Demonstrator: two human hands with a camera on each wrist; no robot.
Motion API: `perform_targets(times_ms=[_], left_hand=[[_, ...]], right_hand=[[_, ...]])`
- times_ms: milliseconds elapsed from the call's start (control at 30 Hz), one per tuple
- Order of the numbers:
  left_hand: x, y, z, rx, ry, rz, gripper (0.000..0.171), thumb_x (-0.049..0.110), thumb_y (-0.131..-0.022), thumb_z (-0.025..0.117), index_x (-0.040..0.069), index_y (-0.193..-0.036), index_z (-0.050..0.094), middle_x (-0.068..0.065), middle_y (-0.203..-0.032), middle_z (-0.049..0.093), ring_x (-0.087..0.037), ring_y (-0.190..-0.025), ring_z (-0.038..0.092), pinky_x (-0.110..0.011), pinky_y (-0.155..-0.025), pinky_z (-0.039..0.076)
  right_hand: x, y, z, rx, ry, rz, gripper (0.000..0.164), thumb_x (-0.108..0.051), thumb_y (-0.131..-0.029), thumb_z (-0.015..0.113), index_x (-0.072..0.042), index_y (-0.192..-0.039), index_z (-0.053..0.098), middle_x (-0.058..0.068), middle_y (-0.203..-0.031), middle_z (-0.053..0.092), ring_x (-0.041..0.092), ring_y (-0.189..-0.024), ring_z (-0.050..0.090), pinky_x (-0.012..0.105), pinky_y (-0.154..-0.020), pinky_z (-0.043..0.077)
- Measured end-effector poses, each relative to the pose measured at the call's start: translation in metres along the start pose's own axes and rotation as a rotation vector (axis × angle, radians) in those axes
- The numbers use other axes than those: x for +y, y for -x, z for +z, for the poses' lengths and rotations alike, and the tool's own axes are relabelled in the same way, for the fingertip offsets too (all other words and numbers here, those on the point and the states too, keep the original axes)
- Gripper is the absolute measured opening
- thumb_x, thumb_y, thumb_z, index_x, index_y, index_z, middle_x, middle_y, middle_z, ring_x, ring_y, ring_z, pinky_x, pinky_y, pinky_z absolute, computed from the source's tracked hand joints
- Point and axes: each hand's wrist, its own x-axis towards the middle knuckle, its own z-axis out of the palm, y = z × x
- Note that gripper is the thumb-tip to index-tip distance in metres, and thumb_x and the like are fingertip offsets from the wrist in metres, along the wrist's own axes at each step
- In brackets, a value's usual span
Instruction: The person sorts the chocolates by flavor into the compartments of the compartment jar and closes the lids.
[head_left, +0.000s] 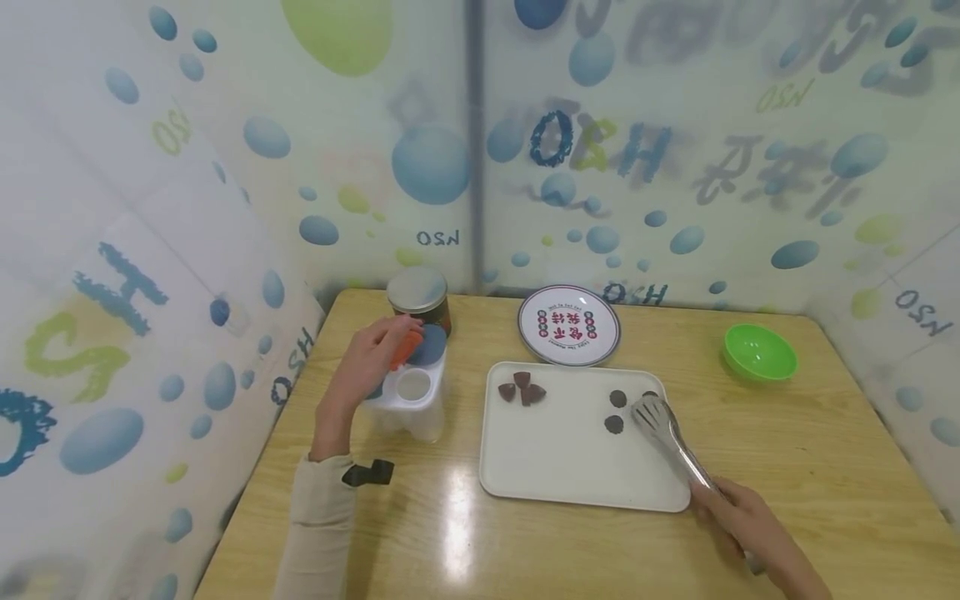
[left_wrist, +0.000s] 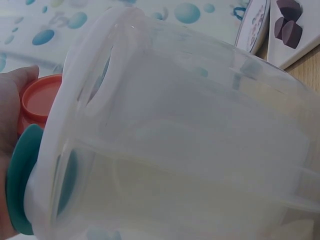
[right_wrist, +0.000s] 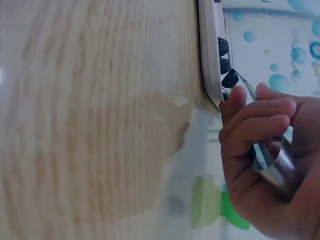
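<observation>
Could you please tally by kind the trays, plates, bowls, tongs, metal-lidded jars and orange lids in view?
Tray: 1
Plate: 1
Bowl: 1
Tongs: 1 pair
Metal-lidded jar: 1
Orange lid: 1
Total: 6

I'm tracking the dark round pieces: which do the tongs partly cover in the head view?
The rightmost piece on the tray; the tongs hide its lower part, while the other two, further left, show whole.

Shiny metal tongs [head_left: 690, 463], glossy wood-grain table [head_left: 570, 554]
</observation>
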Motion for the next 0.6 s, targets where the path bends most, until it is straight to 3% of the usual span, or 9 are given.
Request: perform_targets(times_ms=[200,400,600], left_hand=[[0.001,0.0,-0.001,-0.001,-0.006,0.003,0.057,0.062,-0.101,0.041,0.017,-0.124,0.067,-0.006,-0.128,0.066,-0.025,-0.126,0.056,-0.05,-0.11,0.041],[0.0,0.001,-0.001,0.002,-0.006,0.004,0.057,0.061,-0.101,0.041,0.017,-0.125,0.067,-0.006,-0.126,0.067,-0.025,-0.127,0.056,-0.05,-0.111,0.04],[0.0,0.0,0.0,0.007,-0.025,-0.005,0.057,0.062,-0.101,0.04,0.017,-0.124,0.067,-0.006,-0.128,0.066,-0.025,-0.128,0.054,-0.051,-0.112,0.04]], right_hand=[[0.006,0.002,-0.009,-0.112,-0.161,0.028,0.051,-0.047,-0.105,0.045,0.001,-0.111,0.061,-0.004,-0.068,0.053,0.008,-0.05,0.046,0.028,-0.046,0.044],[0.004,0.004,-0.014,-0.228,-0.338,0.064,0.05,-0.049,-0.104,0.044,-0.011,-0.133,0.058,-0.007,-0.081,0.06,0.007,-0.057,0.049,0.025,-0.053,0.044],[-0.008,0.007,-0.006,-0.319,-0.433,-0.033,0.041,-0.041,-0.108,0.038,-0.014,-0.131,0.059,-0.011,-0.07,0.055,0.005,-0.051,0.047,0.029,-0.05,0.041]])
